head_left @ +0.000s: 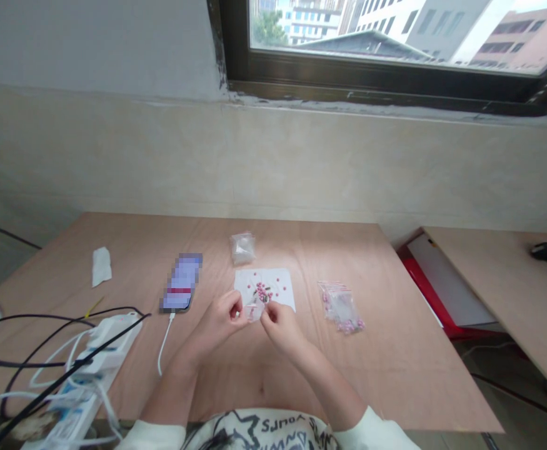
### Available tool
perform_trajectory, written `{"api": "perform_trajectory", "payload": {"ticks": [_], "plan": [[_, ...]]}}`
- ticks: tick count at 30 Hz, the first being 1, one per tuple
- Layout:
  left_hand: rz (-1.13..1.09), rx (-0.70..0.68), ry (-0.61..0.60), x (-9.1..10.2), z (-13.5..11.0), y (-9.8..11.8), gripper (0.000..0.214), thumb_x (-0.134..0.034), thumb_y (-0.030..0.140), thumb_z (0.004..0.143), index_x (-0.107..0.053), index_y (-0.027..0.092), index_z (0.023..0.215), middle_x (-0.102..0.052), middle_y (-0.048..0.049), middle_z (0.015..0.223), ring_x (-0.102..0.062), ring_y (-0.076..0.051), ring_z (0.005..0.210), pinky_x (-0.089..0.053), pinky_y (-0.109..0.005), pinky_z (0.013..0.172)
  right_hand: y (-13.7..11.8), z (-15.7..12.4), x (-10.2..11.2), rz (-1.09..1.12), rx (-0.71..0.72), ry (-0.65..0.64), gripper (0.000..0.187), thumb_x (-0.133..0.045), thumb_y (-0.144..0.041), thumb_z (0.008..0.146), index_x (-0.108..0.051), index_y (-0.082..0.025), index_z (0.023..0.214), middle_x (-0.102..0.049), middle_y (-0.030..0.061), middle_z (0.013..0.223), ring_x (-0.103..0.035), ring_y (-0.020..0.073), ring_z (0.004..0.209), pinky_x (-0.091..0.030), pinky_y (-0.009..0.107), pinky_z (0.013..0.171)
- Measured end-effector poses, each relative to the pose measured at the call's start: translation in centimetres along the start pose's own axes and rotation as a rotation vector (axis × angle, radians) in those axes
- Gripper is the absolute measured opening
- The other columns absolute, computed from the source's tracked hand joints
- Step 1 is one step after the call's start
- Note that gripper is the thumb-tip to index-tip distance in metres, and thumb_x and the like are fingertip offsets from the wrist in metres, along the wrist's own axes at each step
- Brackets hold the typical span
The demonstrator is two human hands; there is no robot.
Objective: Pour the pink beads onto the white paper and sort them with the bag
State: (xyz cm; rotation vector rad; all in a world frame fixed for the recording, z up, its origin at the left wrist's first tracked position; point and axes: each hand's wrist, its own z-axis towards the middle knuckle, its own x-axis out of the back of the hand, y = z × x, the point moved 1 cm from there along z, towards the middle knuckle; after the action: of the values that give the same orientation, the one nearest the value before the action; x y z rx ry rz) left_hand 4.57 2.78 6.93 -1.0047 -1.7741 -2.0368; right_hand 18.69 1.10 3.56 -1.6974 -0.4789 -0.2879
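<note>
We've got our left hand [219, 315] and right hand [277, 328] pinching what looks like a small clear bag [254, 310], right over the pink-dotted white sheet [264, 286].

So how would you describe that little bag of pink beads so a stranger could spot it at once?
On the wooden table below the window, find the white sheet in the middle. Just right of it lies a small clear plastic bag. Unlike the whitish bag above the sheet, this one has pink beads bunched at its lower end.
</note>
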Motion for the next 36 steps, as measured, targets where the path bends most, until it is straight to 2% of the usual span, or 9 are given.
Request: {"api": "perform_trajectory", "payload": {"ticks": [3,7,13,17,23,25,29,32,36], "plan": [[0.09,0.009,-0.011,0.8,0.6,-0.4,0.01,-0.044,0.013,0.063,-0.037,0.018,0.057,-0.038,0.0057,0.057,-0.039,-0.009,0.053,-0.029,-0.02,0.049,0.0,0.8,0.5,-0.018,-0.009,0.059,0.019,-0.041,-0.018,0.066,-0.033,-0.018,0.048,-0.034,-0.0053,0.045,-0.031,0.0077,0.045,-0.019,0.021,0.044],[0.101,0.042,-0.011,1.2,1.2,-0.3,0.007,-0.042,0.011,0.063,-0.041,0.018,0.063,-0.039,0.0056,0.06,-0.04,-0.01,0.055,-0.03,-0.021,0.051,-0.5,1.2,0.8,0.037,-0.006,0.031,0.019,-0.042,-0.017,0.064,-0.033,-0.018,0.047,-0.033,-0.0054,0.045,-0.032,0.0075,0.046,-0.02,0.02,0.044],[-0.038,0.062,-0.048,0.8,1.5,-0.2,0.003,-0.043,0.017,0.071,-0.045,0.018,0.073,-0.044,0.0036,0.066,-0.044,-0.01,0.059,-0.035,-0.021,0.054,-0.5,1.3,0.9,0.107,-0.048,0.06,0.02,-0.042,-0.02,0.066,-0.035,-0.018,0.048,-0.037,-0.0047,0.044,-0.034,0.0079,0.045,-0.022,0.021,0.044],[-0.185,0.019,-0.064,0.0,0.7,-0.3,0.02,-0.051,0.027,0.073,-0.045,0.019,0.09,-0.049,-0.0005,0.084,-0.049,-0.013,0.075,-0.042,-0.024,0.065,-0.2,1.2,0.5,0.263,-0.103,0.088,0.024,-0.042,-0.025,0.07,-0.037,-0.018,0.047,-0.038,-0.0046,0.043,-0.036,0.0085,0.044,-0.026,0.021,0.044],[-0.207,-0.001,-0.112,-0.5,-0.4,0.0,0.012,-0.046,0.027,0.078,-0.053,0.019,0.084,-0.055,-0.0002,0.082,-0.052,-0.014,0.079,-0.042,-0.027,0.073,-0.1,0.2,0.2,0.563,-0.079,-0.113,0.026,-0.044,-0.037,0.074,-0.045,-0.017,0.056,-0.045,-0.0033,0.048,-0.04,0.009,0.044,-0.031,0.022,0.045],[-0.197,-0.005,-0.097,-0.1,-0.5,0.1,0.013,-0.044,0.026,0.08,-0.055,0.019,0.082,-0.057,-0.0006,0.082,-0.053,-0.014,0.08,-0.041,-0.026,0.073,0.0,-0.2,0.8,0.517,-0.025,-0.067,0.021,-0.049,-0.037,0.073,-0.05,-0.017,0.068,-0.052,-0.0003,0.06,-0.045,0.0106,0.052,-0.034,0.022,0.049],[-0.175,-0.013,-0.09,0.8,-0.6,0.2,0.014,-0.045,0.025,0.079,-0.057,0.019,0.079,-0.058,-0.0007,0.081,-0.054,-0.015,0.08,-0.041,-0.025,0.072,0.3,-0.7,2.2,0.237,0.146,0.182,0.026,-0.061,-0.029,0.066,-0.053,-0.019,0.089,-0.056,0.0046,0.091,-0.049,0.0158,0.078,-0.038,0.027,0.066],[-0.179,-0.008,-0.087,0.7,-0.9,0.2,0.014,-0.045,0.025,0.079,-0.057,0.019,0.08,-0.059,-0.0005,0.081,-0.054,-0.014,0.08,-0.042,-0.025,0.072,0.2,-0.9,2.6,0.145,0.213,0.13,0.009,-0.057,-0.026,0.07,-0.056,-0.019,0.075,-0.058,0.0028,0.08,-0.05,0.017,0.08,-0.036,0.029,0.073],[-0.181,0.057,-0.043,0.3,-1.3,-0.1,0.017,-0.048,0.028,0.077,-0.055,0.019,0.089,-0.059,-0.0004,0.084,-0.054,-0.014,0.079,-0.042,-0.025,0.073,0.2,-1.3,2.6,0.206,0.183,0.137,0.011,-0.057,-0.027,0.071,-0.055,-0.018,0.064,-0.057,0.0008,0.068,-0.051,0.0161,0.073,-0.037,0.028,0.07]]}}
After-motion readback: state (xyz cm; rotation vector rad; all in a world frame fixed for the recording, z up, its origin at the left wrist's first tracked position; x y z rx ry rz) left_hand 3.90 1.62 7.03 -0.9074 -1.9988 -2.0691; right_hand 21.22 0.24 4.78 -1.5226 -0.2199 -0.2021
